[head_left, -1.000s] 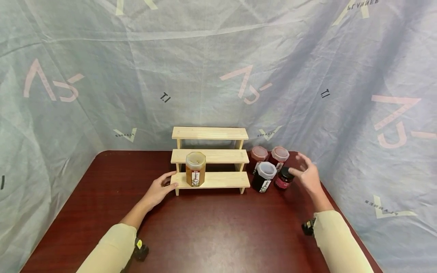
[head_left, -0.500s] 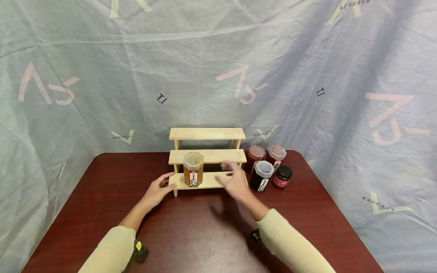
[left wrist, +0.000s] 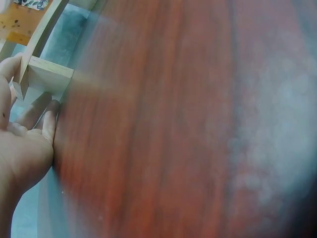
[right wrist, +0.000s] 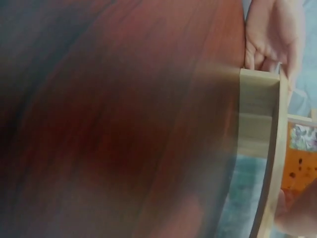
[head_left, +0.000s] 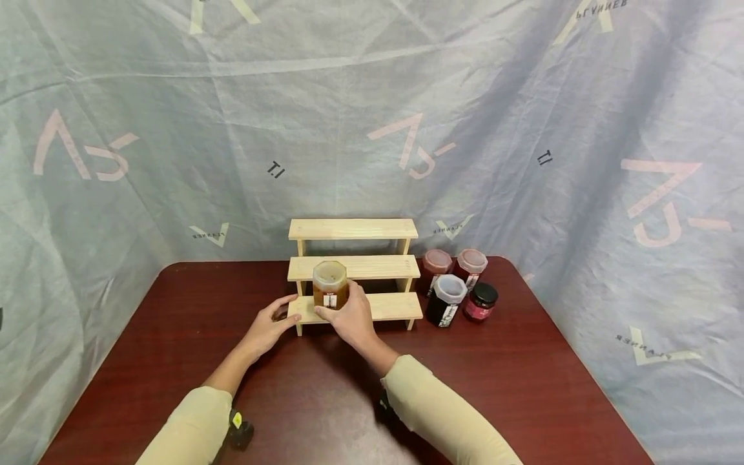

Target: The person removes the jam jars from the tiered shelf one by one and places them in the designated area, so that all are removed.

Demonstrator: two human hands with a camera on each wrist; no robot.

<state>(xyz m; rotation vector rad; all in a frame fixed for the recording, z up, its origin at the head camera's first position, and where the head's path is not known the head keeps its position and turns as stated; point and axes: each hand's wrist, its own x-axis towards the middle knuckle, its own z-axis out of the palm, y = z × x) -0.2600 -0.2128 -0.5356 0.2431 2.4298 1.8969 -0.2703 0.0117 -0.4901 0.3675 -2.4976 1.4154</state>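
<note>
A jar of amber contents with a whitish lid (head_left: 330, 278) stands upright on the lowest step of the three-step wooden shelf (head_left: 383, 267), left of its middle. My right hand (head_left: 353, 316) grips this jar from the right, thumb across its front near the base. At the shelf's left end, my left hand (head_left: 270, 328) holds the lowest step, the thumb at its front edge. The left wrist view shows the other fingers (left wrist: 48, 121) by the step's leg. In the right wrist view, only a bit of the amber jar (right wrist: 299, 171) shows behind the board.
Right of the shelf stand two red jars (head_left: 436, 263) (head_left: 471, 262) at the back, a dark jar with a whitish lid (head_left: 446, 302) and a small black-lidded jar (head_left: 481, 302) before them. A grey cloth (head_left: 325, 142) hangs behind the dark red table (head_left: 302, 400).
My right hand has come left from beside the small black-lidded jar, across the shelf front, and taken hold of the amber jar. My left hand has stayed on the shelf's end.
</note>
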